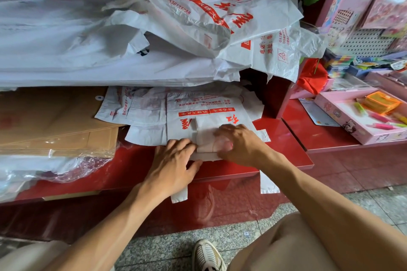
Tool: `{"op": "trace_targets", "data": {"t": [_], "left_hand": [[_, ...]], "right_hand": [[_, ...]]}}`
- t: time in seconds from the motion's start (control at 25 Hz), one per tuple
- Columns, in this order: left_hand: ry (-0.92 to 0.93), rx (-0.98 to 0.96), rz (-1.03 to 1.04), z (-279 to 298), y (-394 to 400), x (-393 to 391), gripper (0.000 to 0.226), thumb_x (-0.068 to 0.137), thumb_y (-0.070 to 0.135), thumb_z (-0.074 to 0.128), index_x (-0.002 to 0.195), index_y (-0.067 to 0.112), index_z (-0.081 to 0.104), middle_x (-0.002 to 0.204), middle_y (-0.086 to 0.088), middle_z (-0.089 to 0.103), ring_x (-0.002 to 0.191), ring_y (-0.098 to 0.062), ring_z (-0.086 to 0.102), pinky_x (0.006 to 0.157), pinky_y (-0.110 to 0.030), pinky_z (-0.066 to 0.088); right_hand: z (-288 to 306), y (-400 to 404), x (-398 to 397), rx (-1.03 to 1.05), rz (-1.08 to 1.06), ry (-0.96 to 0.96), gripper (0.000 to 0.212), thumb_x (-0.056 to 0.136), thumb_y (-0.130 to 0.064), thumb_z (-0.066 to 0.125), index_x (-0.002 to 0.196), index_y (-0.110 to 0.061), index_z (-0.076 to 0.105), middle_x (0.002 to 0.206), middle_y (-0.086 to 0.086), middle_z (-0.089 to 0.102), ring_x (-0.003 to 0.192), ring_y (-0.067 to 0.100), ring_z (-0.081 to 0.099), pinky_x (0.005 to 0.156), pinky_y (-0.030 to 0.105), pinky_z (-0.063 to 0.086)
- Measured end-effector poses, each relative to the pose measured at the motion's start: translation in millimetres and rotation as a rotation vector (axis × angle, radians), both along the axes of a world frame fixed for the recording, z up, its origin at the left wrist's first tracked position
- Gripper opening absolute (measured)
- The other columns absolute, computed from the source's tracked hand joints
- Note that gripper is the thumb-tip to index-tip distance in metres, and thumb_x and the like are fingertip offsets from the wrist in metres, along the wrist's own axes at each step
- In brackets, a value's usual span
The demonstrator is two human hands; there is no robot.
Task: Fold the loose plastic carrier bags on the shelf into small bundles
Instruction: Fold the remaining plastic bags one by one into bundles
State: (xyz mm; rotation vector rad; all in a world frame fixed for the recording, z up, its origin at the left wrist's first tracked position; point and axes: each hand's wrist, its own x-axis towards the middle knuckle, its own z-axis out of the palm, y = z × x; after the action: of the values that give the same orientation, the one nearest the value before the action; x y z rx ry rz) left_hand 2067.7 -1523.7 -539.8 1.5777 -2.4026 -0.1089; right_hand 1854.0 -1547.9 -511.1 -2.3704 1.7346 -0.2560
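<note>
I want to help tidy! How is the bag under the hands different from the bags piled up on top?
The bag under the hands lies flat on the red shelf, folded into a narrow strip; the piled bags are crumpled and spread open. The left hand and right hand press the flat one; nobody touches the pile. Both are white plastic with red print.

Left hand (pixel 174 165) lies palm down, fingers spread flat, thumb out to the side. Right hand (pixel 237 143) palm down, fingers curled, pressing. Both forearms reach forward, bare.
</note>
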Motion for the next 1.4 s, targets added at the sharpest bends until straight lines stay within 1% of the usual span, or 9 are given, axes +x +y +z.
{"op": "trace_targets", "data": {"t": [0.08,0.24,0.44,0.6,0.8,0.92,1.04,1.24,1.4], "left_hand": [[0.035,0.02,0.018,1,0,0,0.073,0.079,0.066,0.026,0.134,0.024,0.049,0.132,0.009,0.055,0.119,-0.019,0.046,0.096,-0.042,0.04],[0.122,0.068,0.049,2,2,-1,0.078,0.087,0.055,0.058,0.149,0.026,0.021,0.134,0.003,0.056,0.123,-0.021,0.046,0.098,-0.039,0.037],[0.33,-0.03,0.013,4,3,-2,0.081,0.079,0.045,0.073,0.147,0.025,0.035,0.137,0.002,0.053,0.124,-0.023,0.049,0.101,-0.041,0.04],[0.549,0.192,0.077,10,5,-9,0.057,0.084,0.046,0.069,0.134,0.031,0.044,0.113,0.006,0.069,0.105,-0.016,0.064,0.094,-0.033,0.047],[0.477,0.143,0.112,8,-4,-13,0.045,0.084,0.036,0.071,0.126,0.026,0.058,0.092,0.014,0.068,0.091,-0.012,0.065,0.089,-0.033,0.048],[0.291,0.039,0.065,-1,-7,-16,0.032,0.081,0.046,0.063,0.106,0.025,0.068,0.091,0.009,0.063,0.093,-0.02,0.06,0.082,-0.039,0.049],[0.246,0.031,0.061,1,-8,-13,0.03,0.082,0.049,0.058,0.101,0.027,0.066,0.093,0.009,0.062,0.094,-0.02,0.059,0.08,-0.037,0.047],[0.597,0.208,0.236,30,-3,13,0.04,0.082,0.043,0.068,0.118,0.026,0.063,0.098,0.01,0.067,0.094,-0.012,0.063,0.083,-0.031,0.051],[1.064,0.55,0.28,49,13,40,0.034,0.08,0.031,0.079,0.109,0.021,0.064,0.094,-0.007,0.074,0.079,-0.018,0.071,0.077,-0.039,0.057]], "right_hand": [[4,3,0,0.134,0.009,0.074,0.065,0.083,-0.037,0.063,0.144,-0.027,0.042,0.147,-0.008,0.043,0.132,0.024,0.039,0.106,0.041,0.036],[3,1,1,-0.033,0.04,0.121,0.044,0.078,-0.021,0.058,0.122,-0.02,0.059,0.113,-0.002,0.067,0.107,0.026,0.055,0.086,0.038,0.047],[13,9,-1,0.091,0.019,-0.375,0.016,0.088,-0.016,0.054,0.09,-0.01,0.069,0.077,0.003,0.065,0.068,0.016,0.056,0.056,0.019,0.041],[11,7,-7,0.251,-0.158,-0.59,0.033,0.088,-0.015,0.062,0.119,-0.019,0.056,0.102,0.002,0.065,0.087,0.019,0.061,0.066,0.024,0.048],[5,-3,-1,0.139,-0.215,-0.279,0.066,0.085,-0.037,0.071,0.14,-0.017,0.042,0.13,0.004,0.054,0.107,0.022,0.057,0.082,0.029,0.044],[9,-5,1,0.185,-0.194,-0.118,0.039,0.078,-0.047,0.075,0.097,-0.016,0.062,0.093,0.001,0.06,0.083,0.019,0.055,0.065,0.026,0.039],[9,-4,3,0.189,-0.177,-0.186,0.038,0.081,-0.037,0.075,0.066,-0.018,0.046,0.069,-0.001,0.049,0.064,0.018,0.047,0.052,0.026,0.031],[24,2,17,0.234,-0.137,-0.637,0.016,0.088,-0.021,0.071,0.083,-0.013,0.058,0.073,0.004,0.06,0.067,0.027,0.064,0.054,0.039,0.056],[33,12,52,0.322,-0.04,-0.898,0.022,0.082,-0.024,0.077,0.095,-0.01,0.065,0.077,0.002,0.068,0.071,0.02,0.066,0.063,0.037,0.056]]}}
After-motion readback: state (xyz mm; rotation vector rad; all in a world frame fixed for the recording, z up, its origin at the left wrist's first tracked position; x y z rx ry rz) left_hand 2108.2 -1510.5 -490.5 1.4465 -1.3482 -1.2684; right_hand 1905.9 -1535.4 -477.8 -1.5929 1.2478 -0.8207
